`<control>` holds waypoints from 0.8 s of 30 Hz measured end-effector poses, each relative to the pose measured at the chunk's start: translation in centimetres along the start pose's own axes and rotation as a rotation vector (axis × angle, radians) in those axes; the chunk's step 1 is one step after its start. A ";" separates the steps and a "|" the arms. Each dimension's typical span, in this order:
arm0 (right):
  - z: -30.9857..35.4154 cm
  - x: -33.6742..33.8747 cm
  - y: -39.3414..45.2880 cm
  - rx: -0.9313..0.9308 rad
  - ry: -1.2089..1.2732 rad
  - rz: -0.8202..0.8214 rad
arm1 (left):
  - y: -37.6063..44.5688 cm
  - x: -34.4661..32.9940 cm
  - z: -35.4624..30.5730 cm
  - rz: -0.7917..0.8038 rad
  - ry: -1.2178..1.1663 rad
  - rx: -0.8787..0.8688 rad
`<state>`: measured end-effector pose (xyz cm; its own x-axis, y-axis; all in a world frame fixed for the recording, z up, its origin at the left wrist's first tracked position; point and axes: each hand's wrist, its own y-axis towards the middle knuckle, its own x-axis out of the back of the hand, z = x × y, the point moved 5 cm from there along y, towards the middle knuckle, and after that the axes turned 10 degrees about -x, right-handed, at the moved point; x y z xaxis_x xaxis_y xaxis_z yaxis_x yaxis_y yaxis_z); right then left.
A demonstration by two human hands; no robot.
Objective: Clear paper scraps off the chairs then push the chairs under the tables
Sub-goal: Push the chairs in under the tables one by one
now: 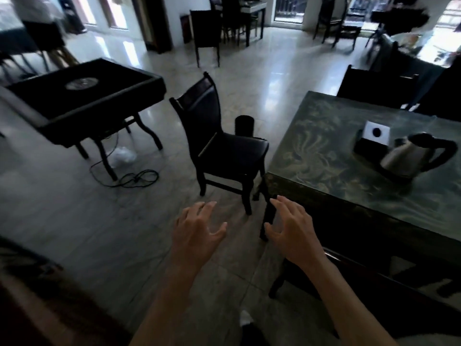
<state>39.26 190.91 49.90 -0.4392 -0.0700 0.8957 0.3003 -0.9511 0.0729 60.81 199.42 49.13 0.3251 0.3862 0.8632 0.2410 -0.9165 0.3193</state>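
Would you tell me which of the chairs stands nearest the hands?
The dark chair beside the green table's corner, just ahead of both open hands; the other chairs stand far back by the windows.

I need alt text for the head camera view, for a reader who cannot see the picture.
A person's open left hand and right hand reach forward, holding nothing, toward a dark wooden chair with a padded black seat standing beside a green marbled table. A steel electric kettle stands on that table; a black square table is at left.
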 end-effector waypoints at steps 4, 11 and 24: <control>4.0 -3.2 5.1 0.074 -0.009 0.079 | 2.1 0.9 4.8 -0.020 0.063 0.100; 10.6 -8.0 16.1 0.197 0.035 0.169 | 9.2 1.4 12.7 -0.010 0.148 0.244; 21.5 -14.0 31.5 0.374 -0.005 0.288 | 20.0 2.8 24.2 -0.080 0.181 0.404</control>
<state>73.06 168.36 49.05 -0.2895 -0.3127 0.9047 0.6943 -0.7192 -0.0264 88.62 184.74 48.49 0.1345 0.3965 0.9081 0.6084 -0.7564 0.2401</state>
